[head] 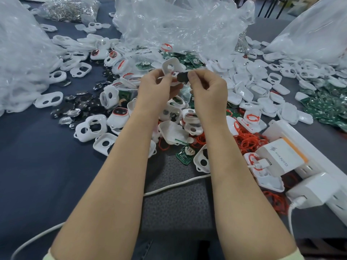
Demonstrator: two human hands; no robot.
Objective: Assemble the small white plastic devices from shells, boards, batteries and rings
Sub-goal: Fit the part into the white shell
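1. The raised shell [171, 67] is showing plain white; the disc [182, 76] beside it is showing dark grey.
2. The circuit boards [323, 107] are showing green with silvery spots.
3. The rings [247, 141] are showing bright red-orange.
4. The tablecloth [47, 166] is showing dark slate blue.
5. The mat [174, 199] is showing black with a fine dotted pattern.
6. The charger [279, 158] is showing white with an orange edge and a grey lightning mark.

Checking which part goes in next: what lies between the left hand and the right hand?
In the head view, a dark disc, pinched by the right hand, lies between them, just below the white shell that the left hand holds.
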